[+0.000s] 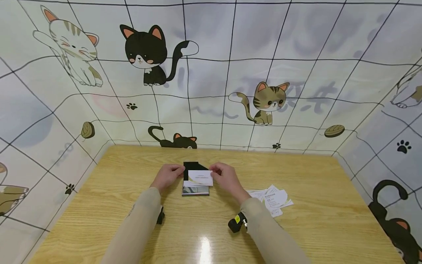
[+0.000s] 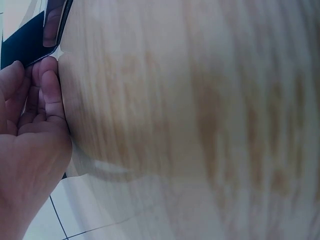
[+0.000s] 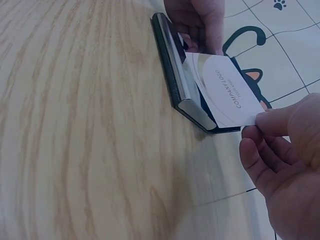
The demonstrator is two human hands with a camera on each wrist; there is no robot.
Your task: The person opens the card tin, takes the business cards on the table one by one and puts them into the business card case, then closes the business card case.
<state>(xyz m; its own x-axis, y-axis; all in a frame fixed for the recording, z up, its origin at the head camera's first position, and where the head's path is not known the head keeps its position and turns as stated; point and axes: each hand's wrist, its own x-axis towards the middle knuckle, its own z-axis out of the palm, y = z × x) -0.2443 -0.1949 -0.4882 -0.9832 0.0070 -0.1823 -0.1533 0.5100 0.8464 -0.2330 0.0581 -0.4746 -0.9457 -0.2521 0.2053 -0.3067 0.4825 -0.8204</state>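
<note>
A business card case lies unfolded on the table, its black flap away from me and its shiny metal side toward me. My left hand holds the flap's left edge; in the left wrist view its thumb and fingers meet at the dark flap. A white business card, printed "COMPANY LOGO", lies over the case at a slight tilt. Its right edge is pinched between thumb and fingers of my right hand. Another white card edge shows beneath it in the head view.
Several loose business cards lie in a fanned heap to the right, partly behind my right forearm. Black wrist devices hang under both sleeves. The wooden table meets a cat-patterned cloth wall at the back and sides.
</note>
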